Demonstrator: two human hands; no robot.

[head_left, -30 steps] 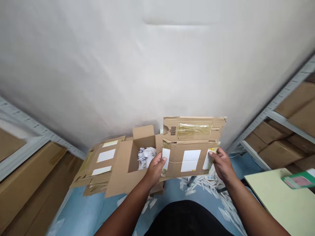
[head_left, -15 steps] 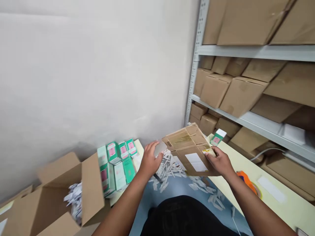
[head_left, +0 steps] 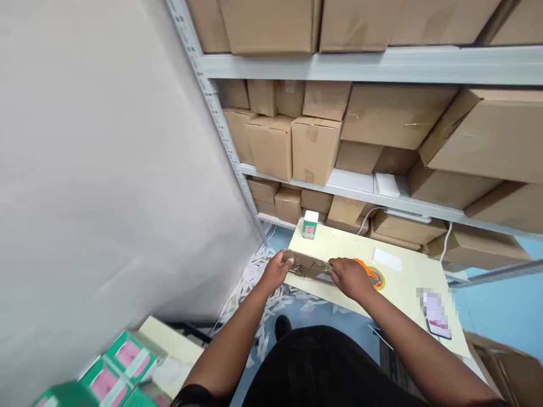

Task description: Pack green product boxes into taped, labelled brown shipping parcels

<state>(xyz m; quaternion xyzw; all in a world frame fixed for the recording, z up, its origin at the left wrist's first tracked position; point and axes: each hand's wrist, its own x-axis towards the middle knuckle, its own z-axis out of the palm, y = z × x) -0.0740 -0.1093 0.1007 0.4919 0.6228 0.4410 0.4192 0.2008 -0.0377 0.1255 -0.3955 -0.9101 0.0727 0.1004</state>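
Note:
A flat cardboard box (head_left: 309,267) with brown tape along its edge is held level between my two hands, over the front edge of the pale yellow table (head_left: 339,240). My left hand (head_left: 275,272) closes on its left end, thumb on the near side. Its right end is in the grip of my right hand (head_left: 351,278), whose fingers bend over the top edge. Just beyond my right hand lies an orange tape dispenser (head_left: 368,270) with a roll of tape. A small green, white and pink box (head_left: 310,225) stands at the table's far left corner.
Shelves (head_left: 297,66) full of cardboard boxes rise behind the table. A white slip (head_left: 387,259) and a phone (head_left: 436,314) lie on the tabletop. Paper scraps (head_left: 244,288) litter the floor. Several green and pink boxes (head_left: 112,370) sit at lower left, beside the wall (head_left: 106,169).
My view has turned right, toward the shelves. The cardboard box has come over the table and tipped from showing its broad labelled face to nearly edge-on. Both hands still hold it.

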